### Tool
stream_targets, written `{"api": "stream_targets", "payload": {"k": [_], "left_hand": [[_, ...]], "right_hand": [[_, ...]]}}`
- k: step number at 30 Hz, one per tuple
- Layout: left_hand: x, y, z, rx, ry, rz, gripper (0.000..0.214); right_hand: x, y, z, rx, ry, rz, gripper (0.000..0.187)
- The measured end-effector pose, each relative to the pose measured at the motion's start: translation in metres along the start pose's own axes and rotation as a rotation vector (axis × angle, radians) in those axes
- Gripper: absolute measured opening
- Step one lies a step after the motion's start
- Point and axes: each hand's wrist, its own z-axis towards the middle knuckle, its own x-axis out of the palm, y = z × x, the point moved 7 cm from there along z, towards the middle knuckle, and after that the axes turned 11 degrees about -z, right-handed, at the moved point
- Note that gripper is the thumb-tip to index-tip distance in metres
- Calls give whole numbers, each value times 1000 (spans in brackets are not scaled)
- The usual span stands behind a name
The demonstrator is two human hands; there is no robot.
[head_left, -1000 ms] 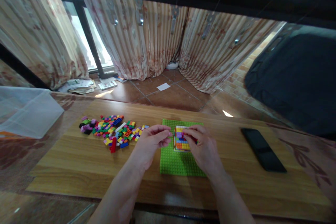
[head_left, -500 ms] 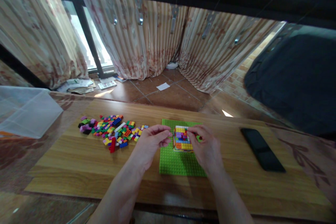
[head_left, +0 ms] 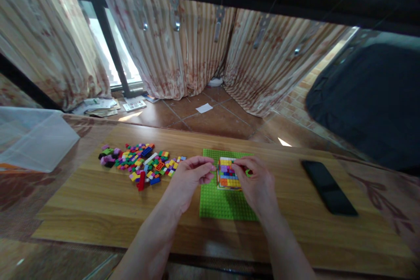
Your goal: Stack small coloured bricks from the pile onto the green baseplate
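Observation:
A block of stacked toy bricks (head_left: 226, 178), in rows of many colours, stands on a green studded baseplate (head_left: 216, 208). My right hand (head_left: 259, 183) is over the block's right side, thumb and fingers pinched together at its top. Whatever lies between those fingertips is too small to make out. To the left of the block, my left hand (head_left: 192, 179) hovers with thumb and forefinger closed together and the other fingers curled. Anything in that pinch is hidden. A green and dark brick piece shows partly beyond my right fingers.
Loose toy bricks (head_left: 134, 159) lie in a heap on the wooden table (head_left: 108, 214), left of the baseplate. A dark phone (head_left: 328, 188) rests on the right. At the far left is a translucent plastic box (head_left: 39, 140). Curtains (head_left: 197, 52) hang beyond the table.
My right fingertips have shifted very slightly left over the top of the brick block. My left hand keeps its place and its pinch.

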Motion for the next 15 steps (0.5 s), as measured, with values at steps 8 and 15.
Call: {"api": "stream_targets", "payload": {"k": [8, 15], "left_hand": [[0, 2, 0, -9, 4, 0, 28], [1, 3, 0, -2, -1, 14, 26]], "right_hand": [[1, -1, 0, 34, 7, 64, 15], [3, -2, 1, 76, 28, 99, 16]]}}
